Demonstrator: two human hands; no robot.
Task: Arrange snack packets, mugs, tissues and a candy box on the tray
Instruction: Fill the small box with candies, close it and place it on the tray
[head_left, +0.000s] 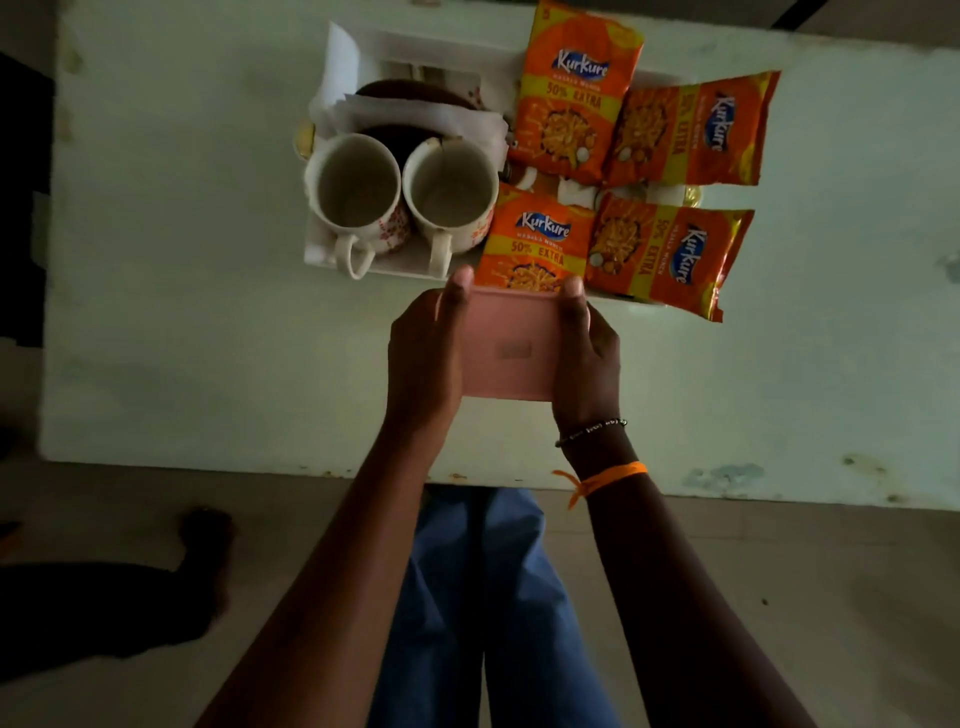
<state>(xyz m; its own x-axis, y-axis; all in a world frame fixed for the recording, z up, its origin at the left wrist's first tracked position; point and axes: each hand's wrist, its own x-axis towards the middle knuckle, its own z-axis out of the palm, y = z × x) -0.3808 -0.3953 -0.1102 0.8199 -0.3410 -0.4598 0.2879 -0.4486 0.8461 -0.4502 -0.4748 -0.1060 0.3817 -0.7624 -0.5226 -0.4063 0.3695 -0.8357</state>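
A pink candy box (511, 349) is gripped from both sides, my left hand (427, 349) on its left edge and my right hand (586, 347) on its right edge. It sits just in front of the white tray (400, 262), touching the near snack packet. On the tray stand two white mugs (357, 193) (450, 193) with handles toward me. Behind them lie white tissues (415, 111) around a dark round thing. Several orange Kurkure packets (574, 93) (691, 130) (535, 239) (667, 254) cover the tray's right half, two sticking out past its right rim.
The tray rests on a worn pale table (208, 312) whose near edge runs just below my wrists. Below the edge are my blue trousers (483, 597). Another person's bare foot and dark leg (202, 551) lie on the floor at the left.
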